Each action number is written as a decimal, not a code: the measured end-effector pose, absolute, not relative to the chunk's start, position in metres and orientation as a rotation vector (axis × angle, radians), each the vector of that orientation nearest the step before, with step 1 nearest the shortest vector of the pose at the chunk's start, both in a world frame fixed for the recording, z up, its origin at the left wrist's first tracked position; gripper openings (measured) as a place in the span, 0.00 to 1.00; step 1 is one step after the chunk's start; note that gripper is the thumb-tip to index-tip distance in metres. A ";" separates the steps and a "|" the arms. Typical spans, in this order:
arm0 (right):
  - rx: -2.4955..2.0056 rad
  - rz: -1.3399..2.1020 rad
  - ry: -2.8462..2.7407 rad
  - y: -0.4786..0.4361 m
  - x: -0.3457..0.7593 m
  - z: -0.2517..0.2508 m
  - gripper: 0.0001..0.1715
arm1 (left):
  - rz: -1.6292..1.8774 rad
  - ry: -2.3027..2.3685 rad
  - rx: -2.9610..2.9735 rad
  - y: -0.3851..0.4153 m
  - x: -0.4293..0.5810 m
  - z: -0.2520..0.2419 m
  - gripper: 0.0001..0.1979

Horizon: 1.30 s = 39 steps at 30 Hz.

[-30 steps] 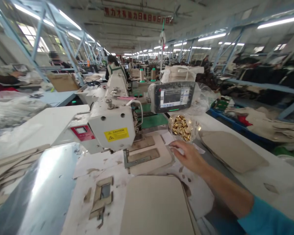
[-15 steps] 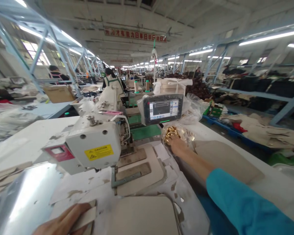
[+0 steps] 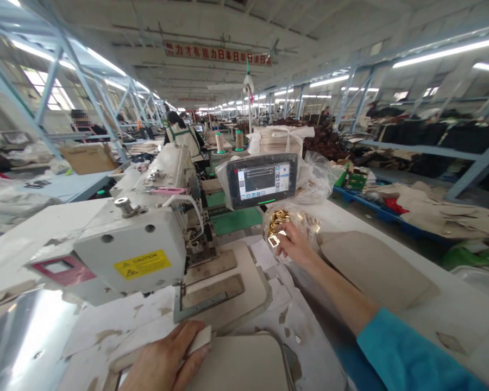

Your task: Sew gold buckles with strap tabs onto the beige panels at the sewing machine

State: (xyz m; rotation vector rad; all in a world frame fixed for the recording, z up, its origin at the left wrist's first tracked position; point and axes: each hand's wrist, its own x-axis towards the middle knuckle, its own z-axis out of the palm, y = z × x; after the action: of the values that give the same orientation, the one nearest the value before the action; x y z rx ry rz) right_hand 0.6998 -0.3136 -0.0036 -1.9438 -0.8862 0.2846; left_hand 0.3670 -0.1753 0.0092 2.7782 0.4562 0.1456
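The beige strip (image 3: pixel 200 340) was pinched in my left hand (image 3: pixel 167 353), on my side of the sewing machine (image 3: pixel 134 255), thumb and fingers closed on it and only its pale end showing. Beside that hand, also on the machine's near side, lay a stack of beige panels (image 3: pixel 240 361). A single panel (image 3: pixel 251 267) lay flat to the right of the machine's head, already under an L-shaped metal clamp (image 3: pixel 206 308); I could not tell whether it bore stitching. Farther right of the machine, my right hand (image 3: pixel 296 245) had its fingertips together on a gold-coloured buckle (image 3: pixel 273 240), at a clear plastic bag (image 3: pixel 298 213) of gold-coloured fittings (image 3: pixel 277 218). As I judged it, both pieces were picked out, but strip and buckle were apart, not yet joined, and neither lay on the clamped panel. Right of the machine, past the bag, stood a lit touchscreen (image 3: pixel 263 182); well behind the machine were two thread cones (image 3: pixel 220 142) and a co-worker (image 3: pixel 183 137).
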 end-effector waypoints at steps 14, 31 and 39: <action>-1.403 1.018 -0.698 -0.315 0.643 -0.041 0.19 | -0.191 1.005 2.789 -0.203 0.382 0.021 0.15; -1.312 1.153 -0.589 -0.317 0.628 -0.023 0.22 | -0.389 1.298 3.034 -0.181 0.387 0.024 0.17; -1.333 1.241 -0.518 -0.313 0.619 -0.012 0.17 | -0.153 0.960 2.860 -0.200 0.401 0.040 0.13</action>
State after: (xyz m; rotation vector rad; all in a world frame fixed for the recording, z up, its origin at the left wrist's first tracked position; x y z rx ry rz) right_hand 0.6190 -0.3129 -0.0121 -1.3329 -0.5184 1.2414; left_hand 0.4012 -0.1999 0.0397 2.8601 0.9605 -0.1528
